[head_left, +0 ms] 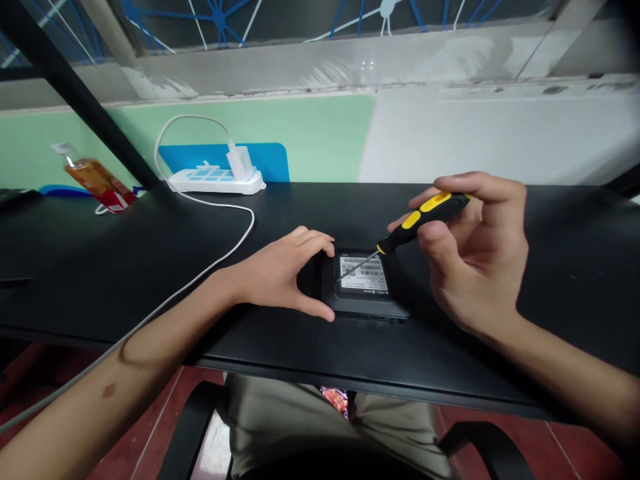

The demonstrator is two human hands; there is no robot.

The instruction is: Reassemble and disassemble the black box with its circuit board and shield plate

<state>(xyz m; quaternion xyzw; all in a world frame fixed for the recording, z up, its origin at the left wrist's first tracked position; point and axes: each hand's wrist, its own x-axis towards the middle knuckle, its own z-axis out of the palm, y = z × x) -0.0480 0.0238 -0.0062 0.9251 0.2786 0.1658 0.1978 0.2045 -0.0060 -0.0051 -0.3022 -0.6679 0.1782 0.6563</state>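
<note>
A flat black device [367, 305] with a white printed label [377, 272] lies on the black desk in front of me. My left hand [293, 273] grips its left side, thumb at the near corner and fingers at the far one. In my right hand [475, 253] is a screwdriver [425, 219] with a black and yellow handle, held between thumb and fingers. Its thin metal shaft slants down to the left across the label, and the tip is at the device's left edge beside the label. Whether a screw sits under the tip is too small to tell.
A white power strip [217, 181] with a plugged-in charger [241, 162] stands by the wall. Its white cable [240, 243] curves across the desk and along my left forearm. A tilted drink bottle [97, 179] is at the far left. Chair armrests flank my lap below the desk edge.
</note>
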